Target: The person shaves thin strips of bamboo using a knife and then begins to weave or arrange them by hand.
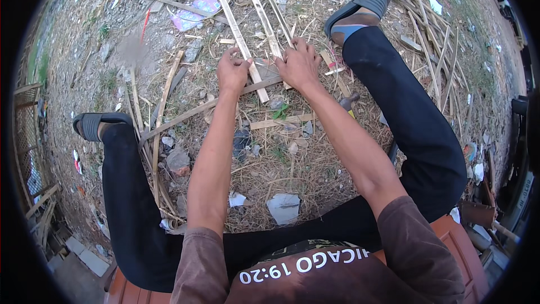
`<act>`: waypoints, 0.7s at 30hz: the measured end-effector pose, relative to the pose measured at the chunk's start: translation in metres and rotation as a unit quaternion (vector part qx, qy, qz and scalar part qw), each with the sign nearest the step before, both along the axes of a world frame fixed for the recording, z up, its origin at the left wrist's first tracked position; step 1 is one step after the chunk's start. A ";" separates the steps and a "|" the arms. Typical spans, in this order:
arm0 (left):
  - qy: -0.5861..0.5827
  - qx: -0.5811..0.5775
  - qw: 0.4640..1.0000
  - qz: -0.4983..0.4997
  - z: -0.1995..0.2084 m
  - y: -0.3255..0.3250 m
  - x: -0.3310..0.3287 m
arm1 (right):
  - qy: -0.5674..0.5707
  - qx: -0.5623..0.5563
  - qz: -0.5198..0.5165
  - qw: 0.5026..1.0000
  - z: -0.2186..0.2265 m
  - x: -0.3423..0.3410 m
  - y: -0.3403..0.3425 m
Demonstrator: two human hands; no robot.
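Observation:
Three long pale wooden strips lie side by side on the ground in front of me, pointing away. My left hand (232, 72) is closed on the left wooden strip (232, 16), thumb and fingers pinching it near its close end. The middle wooden strip (260, 12) runs to my right hand (300, 65), whose thumb is at its edge. Those right fingers curl over the thin right wooden strip (275, 5); their exact grip is partly hidden. Beneath the strips, a greyish wooden lath (208, 105) crosses at a slant.
My sandalled feet stand out to both sides, left sandal (101, 126) and right sandal (360, 7). A dark object with a yellow part (349, 102) lies beside my right forearm. Scrap sticks (444, 50) pile up at right. A pink-purple wrapper (195, 12) and stones (178, 160) litter the dry ground.

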State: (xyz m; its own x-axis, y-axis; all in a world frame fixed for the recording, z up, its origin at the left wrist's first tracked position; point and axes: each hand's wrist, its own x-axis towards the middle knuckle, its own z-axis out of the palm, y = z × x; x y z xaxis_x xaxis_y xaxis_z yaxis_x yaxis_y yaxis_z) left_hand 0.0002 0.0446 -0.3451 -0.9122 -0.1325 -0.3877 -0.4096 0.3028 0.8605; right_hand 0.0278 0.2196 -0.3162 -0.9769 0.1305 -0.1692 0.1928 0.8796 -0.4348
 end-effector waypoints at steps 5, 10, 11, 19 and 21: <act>0.003 -0.052 0.999 0.001 0.006 0.009 -0.005 | 0.005 -0.030 0.007 1.000 -0.007 -0.003 0.014; -0.012 0.007 0.998 0.069 0.001 0.009 -0.008 | 0.075 -0.033 0.069 0.994 -0.006 0.013 0.026; -0.015 0.027 0.996 0.087 -0.001 0.011 -0.010 | 0.074 -0.031 0.069 0.994 -0.008 0.017 0.031; -0.005 0.102 0.991 0.089 -0.008 0.023 -0.019 | 0.131 -0.127 0.055 0.982 -0.028 0.028 0.049; -0.015 0.134 0.988 0.072 -0.008 0.020 -0.020 | 0.131 -0.136 0.053 0.981 -0.026 0.028 0.047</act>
State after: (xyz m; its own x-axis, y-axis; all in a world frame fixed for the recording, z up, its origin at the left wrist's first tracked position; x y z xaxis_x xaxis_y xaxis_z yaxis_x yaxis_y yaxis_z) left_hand -0.0203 0.0643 -0.3535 -0.8789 -0.1490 -0.4532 -0.4587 0.0029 0.8886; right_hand 0.0560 0.2663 -0.3426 -0.9972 0.0116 0.0745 -0.0422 0.7330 -0.6789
